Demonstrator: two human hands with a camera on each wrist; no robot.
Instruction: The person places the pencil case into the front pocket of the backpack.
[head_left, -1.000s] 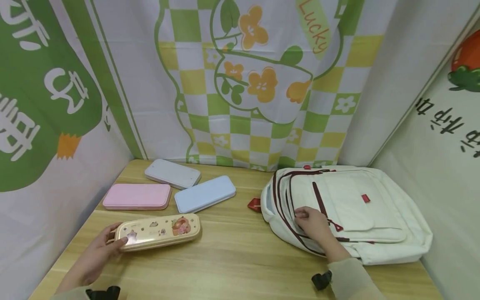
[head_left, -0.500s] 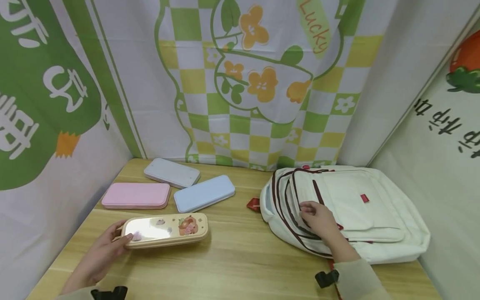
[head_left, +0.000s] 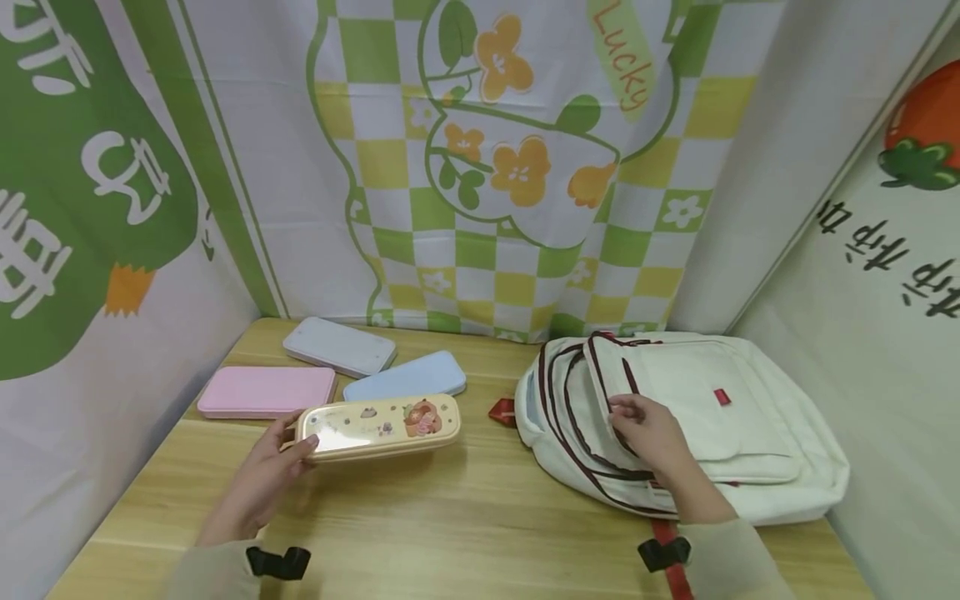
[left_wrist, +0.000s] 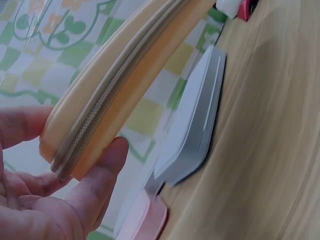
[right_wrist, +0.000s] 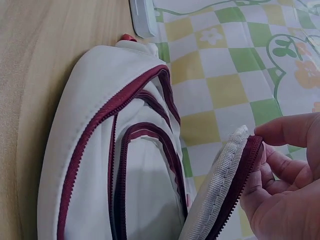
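My left hand [head_left: 262, 471] grips the left end of a cream zippered pencil case [head_left: 378, 429], held above the table with its sticker-like prints facing up. In the left wrist view the zip of the pencil case [left_wrist: 107, 95] looks closed, with thumb and fingers on opposite sides. A white backpack [head_left: 780, 400] with dark red zips lies at the right. My right hand [head_left: 652, 437] pinches the edge of its front pocket flap [right_wrist: 220, 185] and lifts it. Behind the flap the pocket gapes, as the right wrist view shows; its depth is hidden.
On the back left of the wooden table [head_left: 450, 533] lie a pink case [head_left: 266, 392], a grey-white case [head_left: 341, 346] and a light blue case [head_left: 412, 379]. The pencil case partly covers the blue one in the head view. A patterned curtain [head_left: 495, 275] hangs behind.
My left hand has carried the pencil case right and slightly up, off the front of the pink case. The right hand has pulled the pocket flap farther back, widening the opening.
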